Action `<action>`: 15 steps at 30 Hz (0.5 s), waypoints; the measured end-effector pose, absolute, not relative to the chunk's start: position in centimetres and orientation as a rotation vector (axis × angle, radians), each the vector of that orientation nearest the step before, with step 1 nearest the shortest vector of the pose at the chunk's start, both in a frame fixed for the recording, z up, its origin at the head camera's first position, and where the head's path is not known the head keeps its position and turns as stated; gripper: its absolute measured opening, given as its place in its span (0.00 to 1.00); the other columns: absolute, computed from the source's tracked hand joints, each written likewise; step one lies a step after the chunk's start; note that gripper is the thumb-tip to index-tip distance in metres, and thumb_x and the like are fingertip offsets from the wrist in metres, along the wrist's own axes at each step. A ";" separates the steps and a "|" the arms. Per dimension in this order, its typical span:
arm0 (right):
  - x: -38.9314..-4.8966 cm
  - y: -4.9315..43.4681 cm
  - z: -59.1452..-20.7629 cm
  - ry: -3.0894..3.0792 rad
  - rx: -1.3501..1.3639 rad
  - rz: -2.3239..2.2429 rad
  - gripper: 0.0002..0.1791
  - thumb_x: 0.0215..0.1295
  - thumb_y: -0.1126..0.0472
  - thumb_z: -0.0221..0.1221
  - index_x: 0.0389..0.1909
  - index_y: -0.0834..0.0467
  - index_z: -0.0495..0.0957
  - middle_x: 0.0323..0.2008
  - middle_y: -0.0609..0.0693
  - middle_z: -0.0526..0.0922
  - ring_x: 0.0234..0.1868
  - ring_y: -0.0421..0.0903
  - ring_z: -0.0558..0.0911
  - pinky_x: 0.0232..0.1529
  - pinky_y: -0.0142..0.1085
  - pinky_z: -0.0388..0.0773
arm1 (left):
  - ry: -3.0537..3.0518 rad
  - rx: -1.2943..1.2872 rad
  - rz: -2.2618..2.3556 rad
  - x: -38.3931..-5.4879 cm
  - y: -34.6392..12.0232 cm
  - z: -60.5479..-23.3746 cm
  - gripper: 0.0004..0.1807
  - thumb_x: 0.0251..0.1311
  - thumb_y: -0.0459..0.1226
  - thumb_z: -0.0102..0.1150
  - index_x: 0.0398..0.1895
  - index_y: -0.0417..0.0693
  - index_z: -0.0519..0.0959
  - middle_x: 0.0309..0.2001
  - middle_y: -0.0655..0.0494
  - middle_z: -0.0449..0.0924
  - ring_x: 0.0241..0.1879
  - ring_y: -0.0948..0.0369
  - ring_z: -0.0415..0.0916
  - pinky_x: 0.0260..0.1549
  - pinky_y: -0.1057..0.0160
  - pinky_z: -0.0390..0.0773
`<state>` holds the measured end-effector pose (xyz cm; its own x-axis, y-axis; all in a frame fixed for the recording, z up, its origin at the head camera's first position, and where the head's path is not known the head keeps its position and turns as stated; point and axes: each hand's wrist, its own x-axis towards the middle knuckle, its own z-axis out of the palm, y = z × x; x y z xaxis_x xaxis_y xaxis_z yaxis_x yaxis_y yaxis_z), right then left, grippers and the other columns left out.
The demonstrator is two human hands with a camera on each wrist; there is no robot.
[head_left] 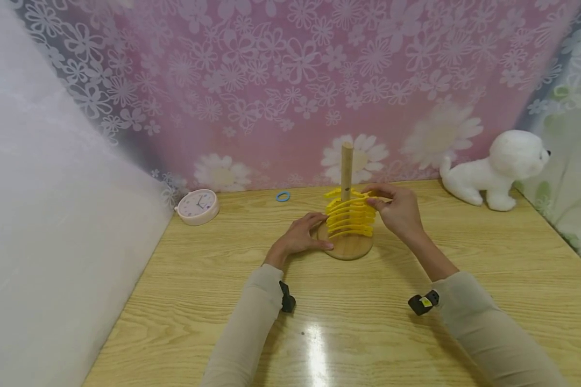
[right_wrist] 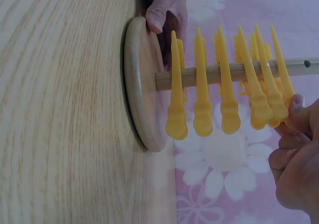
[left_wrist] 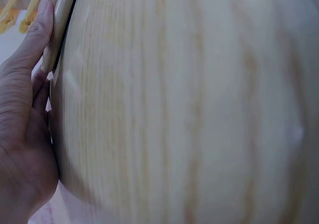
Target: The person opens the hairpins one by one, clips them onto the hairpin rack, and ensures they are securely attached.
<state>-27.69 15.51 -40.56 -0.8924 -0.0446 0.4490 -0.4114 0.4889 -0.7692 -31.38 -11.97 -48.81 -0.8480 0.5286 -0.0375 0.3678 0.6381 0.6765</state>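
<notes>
A wooden stand, with a round base (head_left: 348,251) and an upright post (head_left: 347,166), is on the table in the head view. Several yellow hair clips (head_left: 351,219) with long tapered prongs sit across the post, one above another. My right hand (head_left: 401,212) pinches the broad end of the topmost clip (right_wrist: 281,67) between thumb and fingers. On the other side, my left hand (head_left: 300,235) grips the base's edge, its thumb (left_wrist: 44,15) on the upper face. Part of the left fingers is hidden behind the base.
A pink round clock (head_left: 198,207) is at the back left, and a small blue ring (head_left: 283,196) lies behind the left hand. A white plush dog (head_left: 496,169) stands at the back right. Behind the wood-grain table (head_left: 368,338) hangs a pink flowered cloth (head_left: 290,97).
</notes>
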 end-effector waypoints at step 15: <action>-27.5 16.6 -40.8 -2.471 0.499 1.433 0.12 0.75 0.60 0.63 0.54 0.56 0.86 0.53 0.57 0.87 0.48 0.54 0.87 0.39 0.26 0.83 | 2.646 0.715 0.990 -31.5 -11.9 -49.0 0.50 0.57 0.58 0.75 0.81 0.63 0.63 0.81 0.63 0.55 0.81 0.52 0.50 0.76 0.43 0.56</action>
<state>-27.51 16.62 -40.84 -0.9125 -0.1705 0.3719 -0.4075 0.4605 -0.7886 -31.48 -11.85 -49.04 -0.8555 0.5162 -0.0402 0.3631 0.6534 0.6643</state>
